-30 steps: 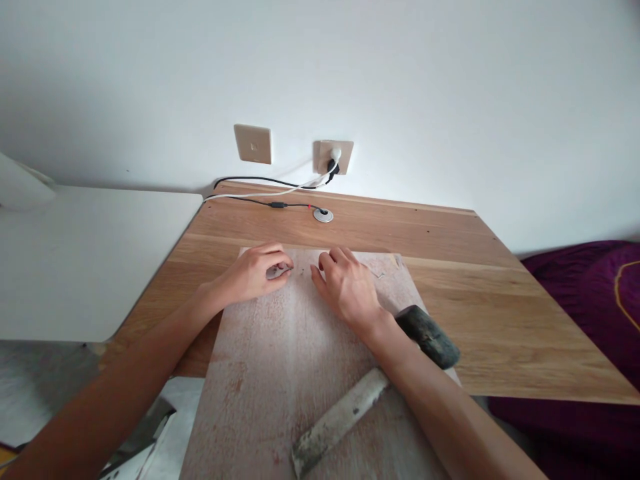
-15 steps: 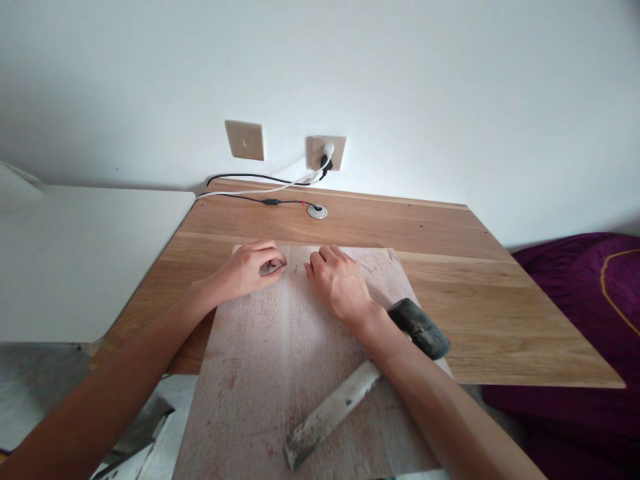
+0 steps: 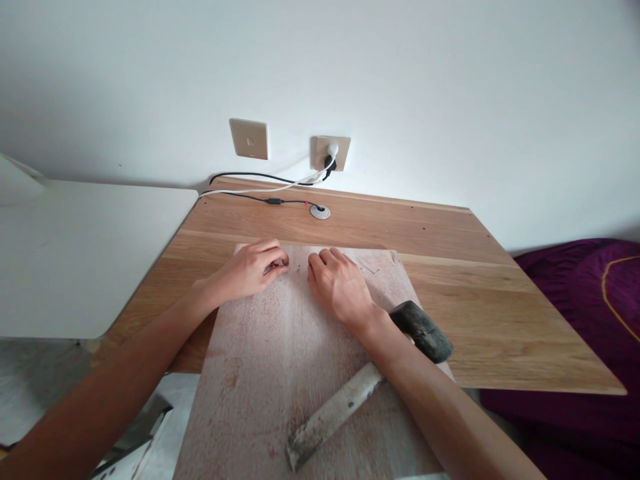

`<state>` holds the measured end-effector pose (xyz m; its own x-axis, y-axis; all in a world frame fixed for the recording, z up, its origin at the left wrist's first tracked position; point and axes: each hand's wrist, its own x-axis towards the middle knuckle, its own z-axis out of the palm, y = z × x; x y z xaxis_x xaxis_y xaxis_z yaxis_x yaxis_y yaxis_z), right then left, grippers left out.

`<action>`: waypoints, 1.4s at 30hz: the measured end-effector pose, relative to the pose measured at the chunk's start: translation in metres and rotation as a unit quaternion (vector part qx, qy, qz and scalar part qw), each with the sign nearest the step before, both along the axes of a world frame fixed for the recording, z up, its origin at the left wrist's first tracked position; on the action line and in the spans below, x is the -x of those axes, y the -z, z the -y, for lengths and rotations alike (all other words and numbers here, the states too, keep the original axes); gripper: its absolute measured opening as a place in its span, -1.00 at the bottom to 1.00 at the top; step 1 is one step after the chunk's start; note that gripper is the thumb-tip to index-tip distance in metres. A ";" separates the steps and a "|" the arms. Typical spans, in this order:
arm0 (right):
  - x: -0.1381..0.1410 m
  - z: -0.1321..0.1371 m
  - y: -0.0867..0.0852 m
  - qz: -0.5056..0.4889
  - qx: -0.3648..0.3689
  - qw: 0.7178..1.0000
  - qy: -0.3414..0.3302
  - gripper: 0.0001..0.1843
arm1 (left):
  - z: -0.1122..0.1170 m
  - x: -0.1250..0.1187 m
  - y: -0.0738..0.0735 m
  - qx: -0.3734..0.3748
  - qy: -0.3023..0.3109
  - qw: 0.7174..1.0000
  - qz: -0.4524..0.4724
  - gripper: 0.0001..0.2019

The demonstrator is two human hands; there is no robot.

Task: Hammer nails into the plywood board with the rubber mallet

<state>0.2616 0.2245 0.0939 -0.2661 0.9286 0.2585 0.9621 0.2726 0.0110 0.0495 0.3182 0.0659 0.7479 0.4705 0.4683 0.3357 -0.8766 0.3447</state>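
A worn, pale wooden board [image 3: 255, 360] lies under both hands. My left hand [image 3: 253, 268] rests near its far left edge, thumb and fingertips pinched together; anything between them is too small to make out. Across a narrow gap, my right hand [image 3: 336, 283] is curled, knuckles up, its fingertips hidden beneath it. A small dark speck [image 3: 299, 267] shows on the board between the hands. Just right of my right hand lies a thin nail [image 3: 371, 269]. A mallet with a black head [image 3: 423, 331] and a scuffed pale handle [image 3: 333, 419] lies partly under my right forearm.
The board sits on a wooden desktop [image 3: 500, 313] against a white wall. Cables run from a wall socket [image 3: 334, 153] past a round cable grommet [image 3: 320, 212]. A white table [image 3: 100, 260] adjoins on the left; purple fabric [image 3: 565, 287] lies at the right.
The view has shifted slightly. My left fingertips have drawn a little closer together, and my right fingers have moved slightly. The mallet and nail stay where they lay on the board.
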 end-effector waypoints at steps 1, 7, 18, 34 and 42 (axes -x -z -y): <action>0.000 0.000 -0.001 0.000 0.000 1.000 0.000 -0.74 | 0.000 0.000 0.000 -0.002 0.000 1.000 -0.001 -0.90; 0.001 0.005 -0.009 -0.024 -0.001 0.998 -0.056 -0.81 | 0.003 -0.001 -0.003 -0.019 -0.012 0.999 -0.027 -0.91; 0.001 0.005 -0.007 -0.048 0.018 0.995 -0.083 -0.71 | 0.007 -0.003 -0.010 -0.016 -0.018 0.997 -0.071 -0.94; 0.006 -0.006 0.005 -0.016 0.000 0.999 -0.037 -0.68 | -0.013 0.019 -0.015 0.085 0.022 0.995 -0.046 -0.87; 0.009 -0.008 0.003 -0.009 0.013 0.999 -0.040 -0.78 | -0.014 0.017 -0.015 0.086 0.001 0.996 -0.022 -0.70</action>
